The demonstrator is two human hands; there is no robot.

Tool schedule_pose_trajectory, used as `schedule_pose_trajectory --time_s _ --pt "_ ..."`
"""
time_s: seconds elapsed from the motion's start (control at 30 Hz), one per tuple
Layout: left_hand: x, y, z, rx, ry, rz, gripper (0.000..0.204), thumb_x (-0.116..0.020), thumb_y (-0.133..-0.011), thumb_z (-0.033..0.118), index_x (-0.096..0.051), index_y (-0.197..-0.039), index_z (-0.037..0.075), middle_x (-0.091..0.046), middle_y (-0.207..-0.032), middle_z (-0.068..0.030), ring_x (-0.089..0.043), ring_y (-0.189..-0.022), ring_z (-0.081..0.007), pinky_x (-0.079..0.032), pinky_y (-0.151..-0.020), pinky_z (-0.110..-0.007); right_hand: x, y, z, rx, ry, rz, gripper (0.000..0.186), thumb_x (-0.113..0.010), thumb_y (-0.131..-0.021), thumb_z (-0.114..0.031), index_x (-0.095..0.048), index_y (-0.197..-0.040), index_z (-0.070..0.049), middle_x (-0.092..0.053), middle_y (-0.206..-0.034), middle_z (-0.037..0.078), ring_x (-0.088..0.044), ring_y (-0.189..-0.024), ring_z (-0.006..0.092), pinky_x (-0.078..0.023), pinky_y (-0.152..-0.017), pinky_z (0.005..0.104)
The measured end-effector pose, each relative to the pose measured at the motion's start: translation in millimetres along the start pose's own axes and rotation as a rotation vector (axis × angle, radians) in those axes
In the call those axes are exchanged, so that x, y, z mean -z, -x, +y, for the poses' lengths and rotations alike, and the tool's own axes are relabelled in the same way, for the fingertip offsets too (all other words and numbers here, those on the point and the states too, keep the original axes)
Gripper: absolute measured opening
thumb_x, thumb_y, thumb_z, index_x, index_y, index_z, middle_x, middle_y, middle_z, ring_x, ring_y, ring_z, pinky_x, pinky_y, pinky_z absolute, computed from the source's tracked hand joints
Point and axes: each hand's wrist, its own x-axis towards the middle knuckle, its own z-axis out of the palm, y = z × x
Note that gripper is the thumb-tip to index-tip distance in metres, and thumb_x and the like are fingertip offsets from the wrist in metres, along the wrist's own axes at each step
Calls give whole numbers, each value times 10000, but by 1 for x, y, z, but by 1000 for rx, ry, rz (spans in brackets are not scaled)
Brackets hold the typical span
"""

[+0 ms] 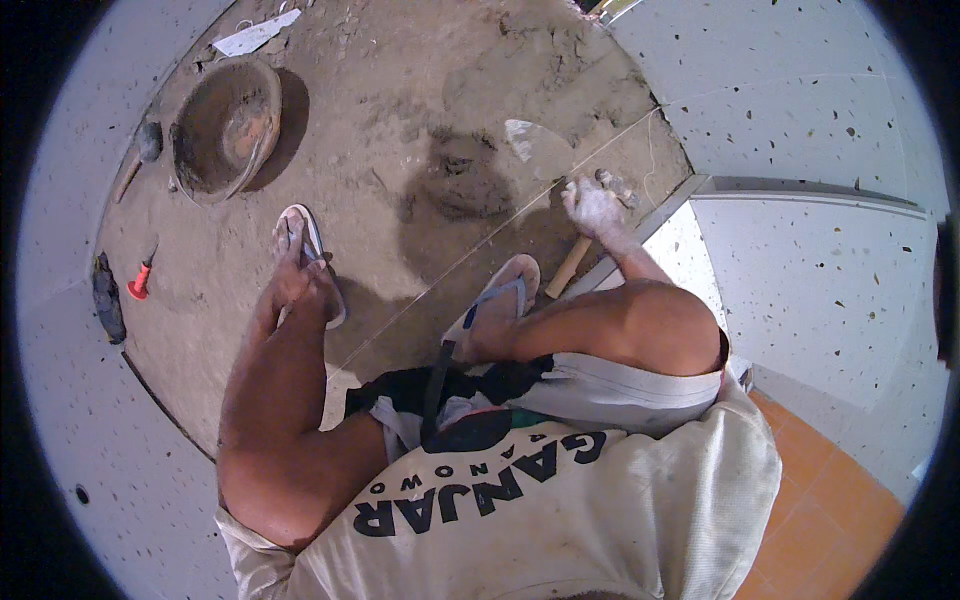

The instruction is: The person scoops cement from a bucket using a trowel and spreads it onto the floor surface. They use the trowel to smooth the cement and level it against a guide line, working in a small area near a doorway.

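Observation:
My right hand (595, 207), coated in pale dust, is closed around a hammer at the edge of the dirt floor. The wooden handle (568, 268) sticks out below the fist, and the grey head (618, 188) shows just beyond it. Down by my left foot (297, 222), my left hand (287, 252) lies against the foot and ankle; its fingers blend with the foot and are hard to make out. A thin taut string (500, 222) crosses the floor diagonally, passing close to my right hand. A pale triangular piece (521, 140) lies past that hand.
A round, dirt-stained basin (266, 125) stands at the far left. Beside it lies a tool with a wooden handle (127, 178) and dark head. A chisel with a red grip (140, 284) and a dark lump (107, 298) lie near the left wall. Speckled white walls flank the dirt.

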Motion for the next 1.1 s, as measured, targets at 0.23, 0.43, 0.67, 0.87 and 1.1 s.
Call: schedule_pose_trajectory --time_s 0.23,0.43,0.67,0.87,1.1 --pt "8 6 14 9 -24 35 933 -681 -791 220 -94 -1510 126 10 -1545 -252 64 -1419 -439 -4 -1151 -478 7 -36 46 -251 -104 0 478 -465 -911 -425 -541 -1165 -27 -615 -1062 266 -590 -1026 409 -462 -880 505" --pt "24 -4 59 30 38 5 925 -677 -790 224 -103 -1509 124 20 -1548 -243 83 -1414 -448 11 -1145 -497 9 -17 54 -444 -1270 -375 315 -529 -918 -381 -584 -988 -80 -551 -707 46 -526 -533 176 -477 -493 331" --pt "13 -2 35 99 14 -43 930 -689 -785 252 -115 -1508 135 18 -1551 -233 89 -1413 -450 11 -1140 -519 0 5 8 -346 -1116 -588 367 -557 -902 -429 -588 -986 -73 -515 -708 21 -500 -563 145 -430 -487 295" --pt "22 -2 47 48 -10 15 930 -691 -787 263 -116 -1509 152 21 -1545 -249 78 -1410 -464 -8 -1137 -531 46 6 8 -71 -671 -680 323 -545 -892 -367 -600 -939 -52 -535 -742 42 -565 -629 161 -472 -531 331" --pt "15 -4 41 33 5 25 934 -690 -787 286 -113 -1510 157 23 -1541 -261 61 -1407 -476 -33 -1134 -540 42 7 22 131 100 -149 451 -444 -908 -407 -565 -1153 -49 -571 -1087 229 -590 -1021 358 -471 -883 490"
